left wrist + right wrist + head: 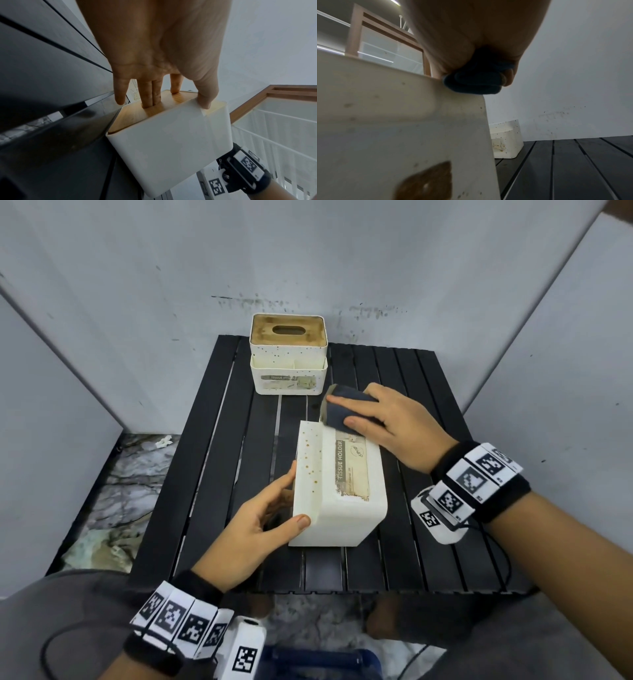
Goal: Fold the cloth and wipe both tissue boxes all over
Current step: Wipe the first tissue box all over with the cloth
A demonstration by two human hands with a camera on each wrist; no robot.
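Observation:
The near white tissue box [342,491] lies on its side on the black slatted table [428,412], label face up, with brown spots along its left strip. My left hand [287,501] grips its left end, thumb on the top edge. In the left wrist view two fingers [150,94] reach into the slot of the wooden lid. My right hand [359,421] holds the folded dark blue cloth [342,405] against the box's far top edge, and the cloth [474,82] rests on that corner. The far tissue box [289,361] stands upright at the back, speckled, its wooden lid on top.
Grey wall panels [342,261] close in the table at the back and on both sides. Marble floor [113,501] shows left of the table. The table's front edge [325,590] runs just below my left wrist. A cable lies on the right slats.

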